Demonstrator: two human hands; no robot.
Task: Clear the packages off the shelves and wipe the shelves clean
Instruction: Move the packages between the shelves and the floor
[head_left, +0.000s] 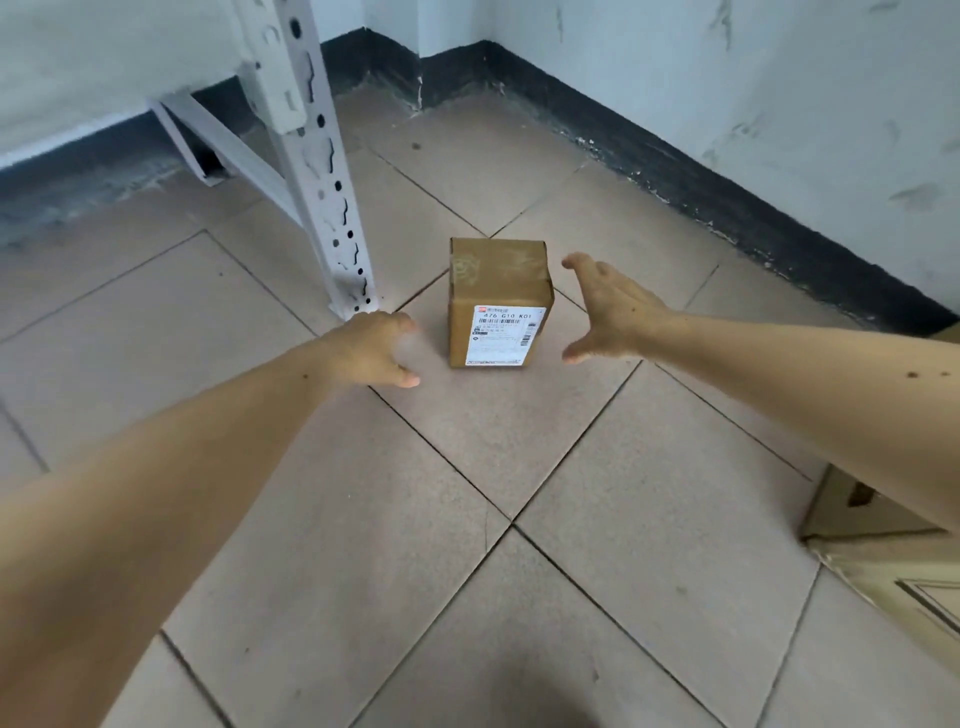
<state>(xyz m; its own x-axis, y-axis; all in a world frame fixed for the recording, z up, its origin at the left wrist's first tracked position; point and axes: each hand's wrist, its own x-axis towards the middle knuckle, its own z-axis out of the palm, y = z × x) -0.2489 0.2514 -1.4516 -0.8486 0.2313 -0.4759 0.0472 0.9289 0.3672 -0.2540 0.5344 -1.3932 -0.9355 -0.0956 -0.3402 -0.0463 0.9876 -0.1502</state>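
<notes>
At the far left, a white metal shelf upright with rows of punched slots (332, 208) slants down to the beige tiled floor (467, 597), a diagonal brace of the same white metal running behind it toward the wall. Just in front of the foot of that upright, the left hand (376, 351) reaches out over the floor, its fingers (408, 325) loosely curled and a little blurred, holding nothing; the thumb points toward the package, with a clear gap of floor between them. To its right, a small brown cardboard package with a white printed shipping label on its near face (498, 304) stands upright on the floor, near where several tile joints meet and apart from both hands. Right of the package, the right hand (615, 312) is spread wide, fingers straight and thumb down, palm turned toward the box's side without touching it. Behind, a black baseboard (727, 208) runs along the foot of the scuffed white wall. At the right edge, part of a larger tan cardboard box (883, 556) lies on the floor beneath the right forearm.
</notes>
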